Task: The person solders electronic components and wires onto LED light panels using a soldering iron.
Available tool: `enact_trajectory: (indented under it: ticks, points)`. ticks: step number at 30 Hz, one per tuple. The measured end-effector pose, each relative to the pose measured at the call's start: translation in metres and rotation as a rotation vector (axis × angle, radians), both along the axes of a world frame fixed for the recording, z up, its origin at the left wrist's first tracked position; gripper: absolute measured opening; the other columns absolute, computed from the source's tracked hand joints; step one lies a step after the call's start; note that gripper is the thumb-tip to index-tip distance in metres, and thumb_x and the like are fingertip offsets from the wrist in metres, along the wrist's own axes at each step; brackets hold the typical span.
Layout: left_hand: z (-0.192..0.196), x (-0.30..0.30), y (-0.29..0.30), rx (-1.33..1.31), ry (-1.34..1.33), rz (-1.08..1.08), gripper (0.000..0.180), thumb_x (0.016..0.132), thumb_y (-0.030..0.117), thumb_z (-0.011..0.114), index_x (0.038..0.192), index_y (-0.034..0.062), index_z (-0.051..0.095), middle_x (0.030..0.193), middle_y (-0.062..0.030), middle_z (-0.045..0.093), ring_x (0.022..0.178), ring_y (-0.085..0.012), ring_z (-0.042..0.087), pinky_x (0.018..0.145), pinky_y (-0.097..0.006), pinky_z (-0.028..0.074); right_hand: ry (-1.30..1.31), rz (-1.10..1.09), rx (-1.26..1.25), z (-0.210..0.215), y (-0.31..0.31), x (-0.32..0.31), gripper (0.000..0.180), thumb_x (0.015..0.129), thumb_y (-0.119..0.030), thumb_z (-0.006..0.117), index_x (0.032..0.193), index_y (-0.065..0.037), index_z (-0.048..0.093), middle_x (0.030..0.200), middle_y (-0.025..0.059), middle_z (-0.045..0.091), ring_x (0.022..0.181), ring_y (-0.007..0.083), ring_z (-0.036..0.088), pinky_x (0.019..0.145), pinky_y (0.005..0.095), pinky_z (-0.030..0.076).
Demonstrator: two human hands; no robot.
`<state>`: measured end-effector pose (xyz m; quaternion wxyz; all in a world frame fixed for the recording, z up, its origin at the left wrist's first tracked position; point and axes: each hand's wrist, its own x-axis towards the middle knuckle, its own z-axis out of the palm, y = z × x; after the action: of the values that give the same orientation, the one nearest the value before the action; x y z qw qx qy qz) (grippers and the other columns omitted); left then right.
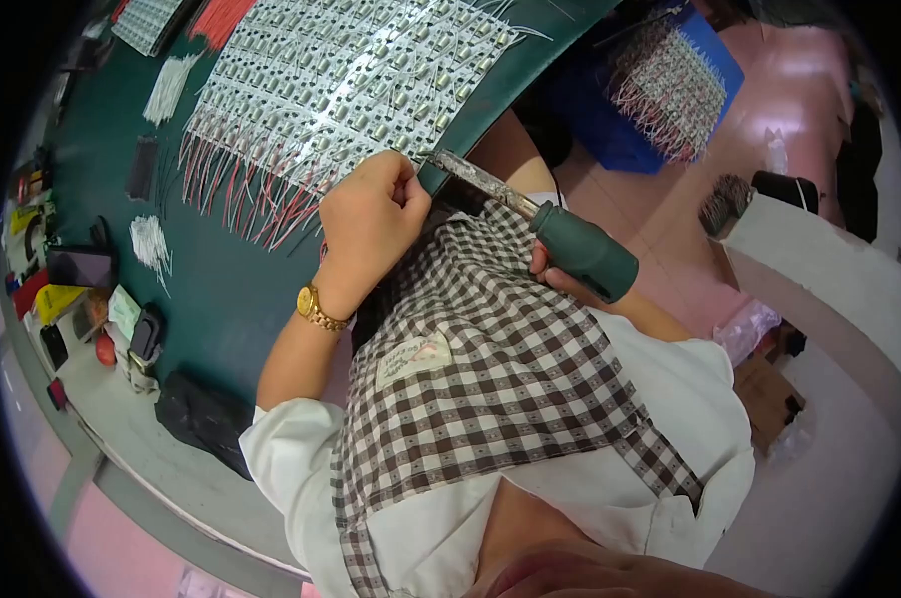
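Observation:
A large panel of small white circuit boards (321, 85) with rows of silvery cylindrical parts lies on the green tabletop. Red and white wires (271, 214) fringe its near edge. My left hand (371, 214) is closed in a pinch at the panel's near right corner; what lies between the fingers is hidden. My right hand (562, 281) grips the green handle of a soldering iron (585, 249), partly hidden behind it. The iron's metal barrel points up and left, its tip close beside my left fingers.
Bundles of white wires (169, 88) (149, 244), red wires (223, 20) and dark strips (141, 167) lie left on the green table (221, 299). A black bag (203, 419) sits at its near left. Rightward, a blue bin (620, 145) holds another wired board panel (671, 90).

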<state>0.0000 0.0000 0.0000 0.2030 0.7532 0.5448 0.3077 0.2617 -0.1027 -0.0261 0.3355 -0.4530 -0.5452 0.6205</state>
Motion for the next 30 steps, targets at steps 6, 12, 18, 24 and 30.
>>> enact_trajectory:
  ticks: [6,12,18,24,30]
  points:
    - [-0.002,0.0,0.0,-0.058,-0.006,0.039,0.006,0.07,0.007,0.063,0.07,0.0082,0.058,0.062,-0.0053,0.057,0.053,-0.0219,0.058,0.048,-0.032,0.043,-0.066,0.062,0.038,0.007,0.007,-0.002,0.028,0.084,-0.011,0.065,0.109,-0.005,0.054,0.09,0.0029,0.06,0.081,0.0102,0.054,0.074,0.0259,0.044]
    - [-0.002,-0.001,0.003,-0.057,0.015,0.024,0.005,0.07,0.007,0.063,0.071,0.0088,0.059,0.062,-0.0052,0.058,0.052,-0.0213,0.057,0.048,-0.031,0.044,-0.15,0.053,0.154,0.008,0.006,-0.006,0.029,0.084,-0.01,0.064,0.11,-0.003,0.054,0.091,0.0039,0.061,0.083,0.0109,0.055,0.074,0.026,0.044]
    - [-0.002,-0.001,0.002,-0.052,-0.014,0.041,0.006,0.069,0.006,0.063,0.07,0.0082,0.057,0.061,-0.0045,0.057,0.05,-0.0197,0.056,0.047,-0.031,0.043,-0.08,0.048,-0.029,0.014,0.009,-0.008,0.015,0.085,-0.009,0.063,0.099,-0.004,0.06,0.09,0.0033,0.06,0.086,0.0114,0.054,0.076,0.0263,0.043]
    - [-0.003,-0.001,0.001,-0.05,0.007,0.036,0.007,0.069,0.006,0.063,0.069,0.0081,0.057,0.061,-0.0045,0.056,0.05,-0.0197,0.056,0.046,-0.03,0.042,-0.136,0.027,-0.075,0.016,0.007,-0.012,0.011,0.085,-0.01,0.064,0.094,-0.005,0.061,0.091,0.0027,0.06,0.085,0.0117,0.055,0.075,0.0259,0.043]
    - [-0.005,-0.002,0.002,-0.008,0.061,0.017,0.006,0.07,0.006,0.064,0.073,0.0073,0.059,0.056,-0.0034,0.054,0.048,-0.0117,0.053,0.048,-0.025,0.042,-0.133,-0.075,0.194,0.011,0.011,-0.015,0.023,0.077,-0.008,0.067,0.098,0.0,0.061,0.084,0.0096,0.062,0.074,0.0228,0.061,0.067,0.0293,0.05]
